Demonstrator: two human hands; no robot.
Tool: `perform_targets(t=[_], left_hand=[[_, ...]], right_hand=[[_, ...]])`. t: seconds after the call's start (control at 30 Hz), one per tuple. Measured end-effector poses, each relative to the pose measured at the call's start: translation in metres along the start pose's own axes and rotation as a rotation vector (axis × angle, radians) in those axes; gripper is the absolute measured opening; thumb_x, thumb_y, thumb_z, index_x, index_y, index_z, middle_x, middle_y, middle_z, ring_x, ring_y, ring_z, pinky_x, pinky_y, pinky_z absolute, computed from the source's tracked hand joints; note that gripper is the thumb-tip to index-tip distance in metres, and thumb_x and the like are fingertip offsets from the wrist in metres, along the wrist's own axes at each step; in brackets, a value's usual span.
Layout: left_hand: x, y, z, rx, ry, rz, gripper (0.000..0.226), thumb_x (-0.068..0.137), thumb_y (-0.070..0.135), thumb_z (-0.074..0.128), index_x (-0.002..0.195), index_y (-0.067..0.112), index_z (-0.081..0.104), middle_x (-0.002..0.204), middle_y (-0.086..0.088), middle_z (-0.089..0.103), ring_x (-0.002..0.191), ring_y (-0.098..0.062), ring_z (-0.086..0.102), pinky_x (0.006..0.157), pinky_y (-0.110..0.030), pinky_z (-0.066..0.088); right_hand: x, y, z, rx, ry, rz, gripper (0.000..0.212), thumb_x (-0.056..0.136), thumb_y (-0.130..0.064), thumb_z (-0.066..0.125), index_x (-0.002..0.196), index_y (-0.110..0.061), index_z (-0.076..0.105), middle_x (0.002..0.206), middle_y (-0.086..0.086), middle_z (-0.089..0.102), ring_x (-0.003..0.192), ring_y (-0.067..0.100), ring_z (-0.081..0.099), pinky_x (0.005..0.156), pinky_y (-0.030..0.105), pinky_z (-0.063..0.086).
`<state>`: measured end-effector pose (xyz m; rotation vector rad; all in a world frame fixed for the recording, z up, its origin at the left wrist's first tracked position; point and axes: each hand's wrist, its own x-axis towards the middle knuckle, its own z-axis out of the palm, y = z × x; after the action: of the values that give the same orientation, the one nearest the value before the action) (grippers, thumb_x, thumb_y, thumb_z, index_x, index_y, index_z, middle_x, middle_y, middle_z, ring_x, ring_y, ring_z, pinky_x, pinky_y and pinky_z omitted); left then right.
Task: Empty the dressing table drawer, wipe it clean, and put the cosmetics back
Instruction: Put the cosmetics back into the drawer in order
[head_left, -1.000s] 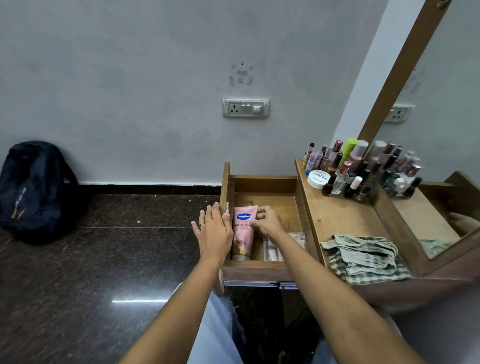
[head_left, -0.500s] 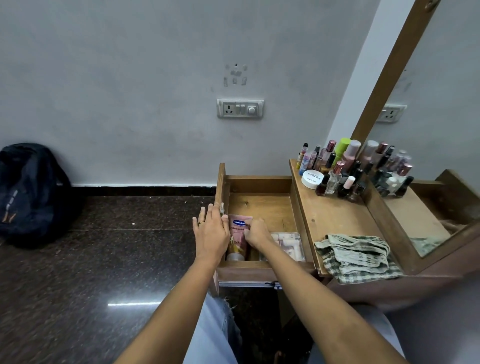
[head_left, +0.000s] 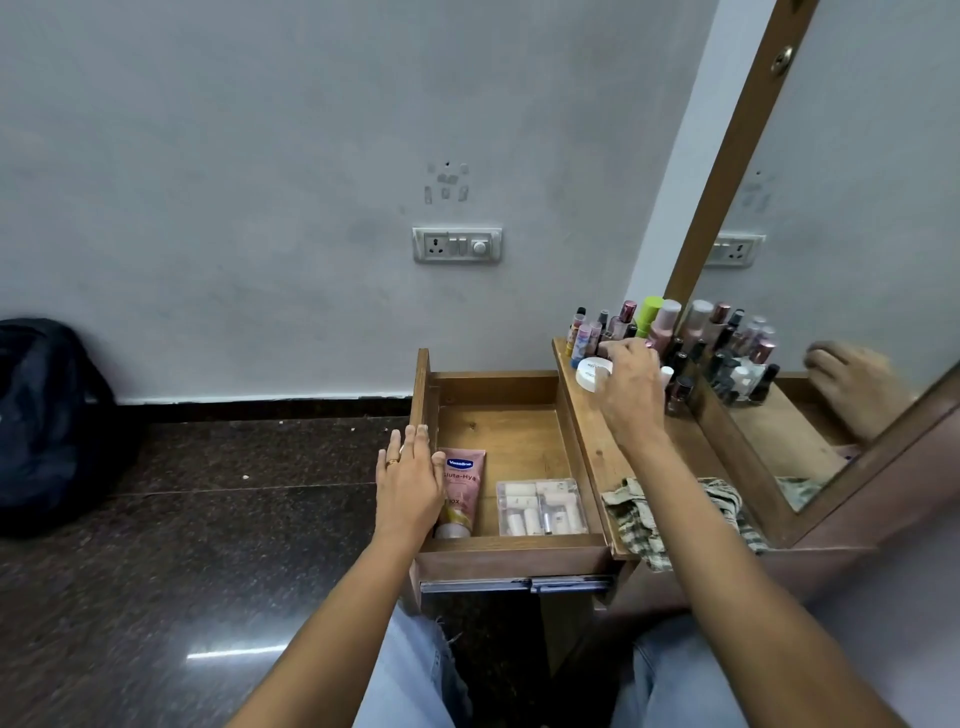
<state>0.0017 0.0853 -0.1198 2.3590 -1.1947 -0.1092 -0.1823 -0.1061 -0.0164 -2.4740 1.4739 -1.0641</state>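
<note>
Now over the white jar (head_left: 592, 373).
Right hand (head_left: 631, 387) curls, jar at its nine o'clock, grip unclear; left hand (head_left: 410, 478) flat against drawer (head_left: 511, 543).

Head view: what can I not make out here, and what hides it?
- Whether the right grip holds the white jar: the back of the hand hides the fingertips.
- Contents of the clear box: too small.
- Pink tube, left edge: the left grip covers it.
- Backpack: cut off by the left edge.
</note>
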Motion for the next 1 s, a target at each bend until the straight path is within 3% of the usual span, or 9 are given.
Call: perform_targets(t=[0.1,0.27,0.57,0.73,0.9,1.0], left_hand=[[-0.001,0.0,0.0,-0.016,0.007,-0.003,0.053,0.104,0.036,0.025,0.151,0.012,0.027,0.157,-0.008,0.026,0.148,-0.025,0.012,0.119,-0.04,0.008],[-0.004,0.0,0.0,-0.012,0.01,-0.01,0.054,0.103,0.037,0.024,0.15,0.011,0.03,0.157,-0.009,0.027,0.148,-0.025,0.013,0.119,-0.04,0.011],[-0.004,0.001,0.001,0.017,-0.005,-0.002,0.055,0.103,0.039,0.025,0.151,0.013,0.026,0.158,-0.008,0.023,0.148,-0.023,0.013,0.119,-0.037,0.013],[-0.003,0.0,0.001,0.004,-0.007,0.004,0.055,0.103,0.038,0.027,0.152,0.013,0.025,0.159,-0.008,0.022,0.148,-0.023,0.014,0.119,-0.037,0.015],[0.0,-0.004,0.004,0.049,-0.036,0.019,0.058,0.103,0.04,0.026,0.154,0.014,0.016,0.161,-0.006,0.014,0.149,-0.023,0.01,0.119,-0.035,0.013],[0.002,-0.005,0.005,0.081,-0.067,0.021,0.062,0.102,0.042,0.026,0.155,0.014,0.009,0.162,-0.004,0.005,0.149,-0.024,0.003,0.119,-0.036,0.011]], right_hand=[[0.003,0.018,-0.003,-0.068,-0.081,0.007,0.034,0.088,-0.005,0.059,0.122,-0.007,0.061,0.119,0.011,0.056,0.111,0.029,0.045,0.093,0.045,0.044],[0.001,0.027,0.004,-0.147,-0.193,-0.003,0.032,0.088,-0.001,0.058,0.12,-0.007,0.06,0.117,0.011,0.056,0.107,0.029,0.044,0.094,0.046,0.041],[0.005,0.024,0.002,-0.142,-0.21,0.014,0.029,0.086,0.002,0.059,0.114,-0.006,0.06,0.115,0.014,0.052,0.102,0.031,0.049,0.091,0.047,0.044],[0.004,0.024,0.006,-0.114,-0.177,0.046,0.017,0.084,0.006,0.06,0.098,-0.004,0.062,0.107,0.015,0.049,0.093,0.032,0.053,0.087,0.051,0.047],[0.0,0.016,0.0,-0.077,-0.139,0.008,0.014,0.087,0.004,0.057,0.097,-0.002,0.064,0.101,0.015,0.055,0.094,0.03,0.053,0.08,0.037,0.044],[-0.005,-0.006,-0.006,0.057,-0.097,-0.052,0.009,0.09,-0.003,0.057,0.089,-0.006,0.065,0.093,0.007,0.056,0.087,0.018,0.051,0.076,0.024,0.038]])
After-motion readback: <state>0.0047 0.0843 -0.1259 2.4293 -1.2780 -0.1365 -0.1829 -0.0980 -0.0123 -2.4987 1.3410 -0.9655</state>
